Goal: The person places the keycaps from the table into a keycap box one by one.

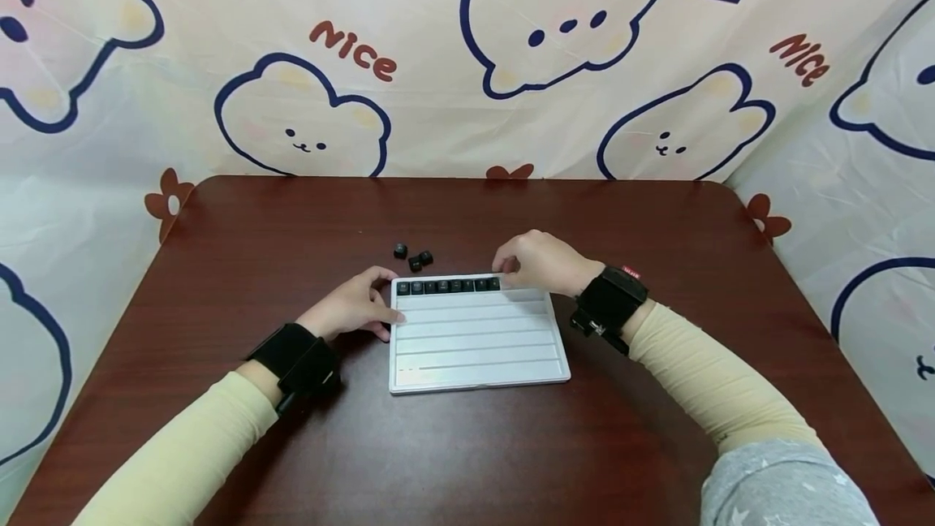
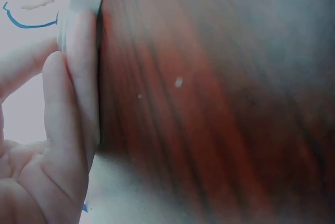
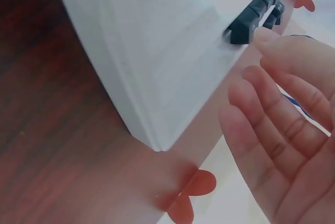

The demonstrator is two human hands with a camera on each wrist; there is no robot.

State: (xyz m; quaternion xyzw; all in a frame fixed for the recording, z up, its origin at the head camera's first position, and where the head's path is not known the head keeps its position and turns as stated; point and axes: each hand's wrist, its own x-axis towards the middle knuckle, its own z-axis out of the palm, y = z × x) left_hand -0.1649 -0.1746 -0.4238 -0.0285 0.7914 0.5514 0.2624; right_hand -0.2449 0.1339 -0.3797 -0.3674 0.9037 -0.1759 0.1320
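Observation:
A flat white tray point(image 1: 475, 339) with raised horizontal ridges lies on the table. Along its far edge runs a row of black keycaps point(image 1: 445, 286), starting at the left corner. My left hand point(image 1: 354, 304) grips the tray's left edge, thumb on top and fingers against the side. At the right end of the row is my right hand point(image 1: 544, 260). In the right wrist view, one fingertip point(image 3: 267, 41) meets or nearly meets the end keycap point(image 3: 242, 33); the other fingers are loosely bent with nothing visible between them.
Three loose black keycaps point(image 1: 415, 263) lie just beyond the tray's far left corner. The brown wooden table point(image 1: 467, 461) extends around the tray. A printed cloth point(image 1: 431, 120) hangs behind the table and along its sides.

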